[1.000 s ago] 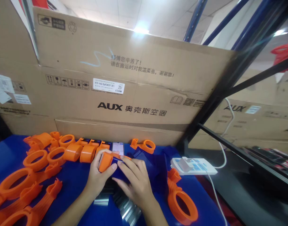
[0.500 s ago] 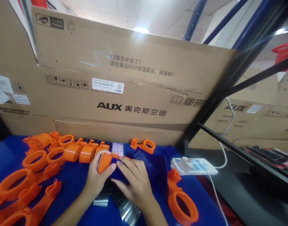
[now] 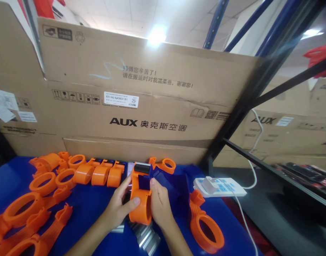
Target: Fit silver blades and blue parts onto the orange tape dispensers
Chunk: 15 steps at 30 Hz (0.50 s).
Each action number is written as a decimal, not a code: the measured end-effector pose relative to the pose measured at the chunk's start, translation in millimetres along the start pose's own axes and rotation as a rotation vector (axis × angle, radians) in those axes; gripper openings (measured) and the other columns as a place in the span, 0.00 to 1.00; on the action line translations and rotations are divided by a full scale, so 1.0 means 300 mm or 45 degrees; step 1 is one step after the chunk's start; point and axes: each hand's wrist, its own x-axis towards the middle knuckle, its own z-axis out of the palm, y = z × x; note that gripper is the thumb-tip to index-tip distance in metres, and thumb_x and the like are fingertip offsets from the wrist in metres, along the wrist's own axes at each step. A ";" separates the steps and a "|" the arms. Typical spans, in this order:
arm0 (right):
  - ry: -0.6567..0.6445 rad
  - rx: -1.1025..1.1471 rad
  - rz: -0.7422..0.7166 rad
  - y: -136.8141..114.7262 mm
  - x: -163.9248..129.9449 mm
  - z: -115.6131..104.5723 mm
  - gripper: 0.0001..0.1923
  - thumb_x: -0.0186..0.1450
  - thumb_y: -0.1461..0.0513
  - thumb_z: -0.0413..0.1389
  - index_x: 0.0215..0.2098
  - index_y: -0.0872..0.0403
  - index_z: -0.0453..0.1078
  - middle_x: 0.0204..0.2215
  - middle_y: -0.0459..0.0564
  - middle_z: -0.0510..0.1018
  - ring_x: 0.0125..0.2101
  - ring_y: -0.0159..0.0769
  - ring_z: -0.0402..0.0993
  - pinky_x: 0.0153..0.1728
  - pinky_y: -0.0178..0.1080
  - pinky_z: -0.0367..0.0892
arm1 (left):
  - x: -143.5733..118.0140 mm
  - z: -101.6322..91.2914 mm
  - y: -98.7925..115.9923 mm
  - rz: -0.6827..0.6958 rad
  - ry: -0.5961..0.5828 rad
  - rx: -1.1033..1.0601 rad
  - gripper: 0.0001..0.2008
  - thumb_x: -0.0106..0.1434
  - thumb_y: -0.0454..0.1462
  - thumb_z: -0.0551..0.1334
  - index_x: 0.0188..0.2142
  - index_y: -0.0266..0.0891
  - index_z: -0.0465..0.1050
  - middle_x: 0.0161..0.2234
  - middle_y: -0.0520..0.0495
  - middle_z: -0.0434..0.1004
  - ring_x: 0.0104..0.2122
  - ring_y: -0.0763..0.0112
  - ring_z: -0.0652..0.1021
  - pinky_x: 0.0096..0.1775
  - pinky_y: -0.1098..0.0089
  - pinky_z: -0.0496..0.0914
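An orange tape dispenser (image 3: 142, 208) is held upright between both hands, its ring toward me. At its top end are a dark blue plastic piece, a black strip and a toothed metal edge. My left hand (image 3: 123, 204) grips the left side, thumb on the orange ring. My right hand (image 3: 160, 202) closes on the right side, thumb tip on the blue piece. Beneath the dispenser lie shiny metal strips (image 3: 147, 239). Dark blue pieces (image 3: 170, 190), hard to make out singly, lie right of my right hand.
Several orange dispenser bodies (image 3: 21, 209) cover the left side. Dispensers with blue and black parts (image 3: 99, 174) stand in a row at the back, beside a partly hidden phone (image 3: 130, 167). A lone orange body (image 3: 207, 233) and a power strip (image 3: 220, 187) are right. Cardboard (image 3: 152, 142) walls the back.
The tape dispenser has turned in my hands, so its ring now points toward me and its toothed end faces up. Both hands have shifted their grip to its sides.
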 end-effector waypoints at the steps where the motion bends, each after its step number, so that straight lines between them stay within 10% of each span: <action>1: 0.013 -0.018 -0.024 0.001 0.001 0.003 0.25 0.79 0.51 0.41 0.28 0.52 0.63 0.24 0.44 0.68 0.25 0.33 0.64 0.28 0.36 0.62 | -0.004 0.005 0.002 -0.025 0.009 -0.023 0.34 0.65 0.40 0.69 0.69 0.47 0.63 0.69 0.43 0.65 0.70 0.47 0.62 0.67 0.50 0.60; 10: 0.132 -0.364 -0.196 0.014 0.018 -0.018 0.22 0.79 0.55 0.37 0.42 0.50 0.71 0.40 0.52 0.77 0.42 0.44 0.71 0.49 0.48 0.64 | -0.018 0.056 0.071 -0.157 0.183 -0.032 0.35 0.64 0.45 0.69 0.69 0.47 0.65 0.69 0.41 0.64 0.69 0.45 0.63 0.67 0.50 0.60; 15: 0.254 -0.165 -0.196 0.003 0.024 -0.053 0.25 0.80 0.54 0.37 0.44 0.51 0.75 0.42 0.53 0.79 0.45 0.44 0.75 0.47 0.45 0.68 | -0.163 -0.080 0.200 -0.314 0.170 0.250 0.32 0.66 0.43 0.67 0.68 0.52 0.64 0.65 0.43 0.73 0.62 0.47 0.74 0.62 0.49 0.68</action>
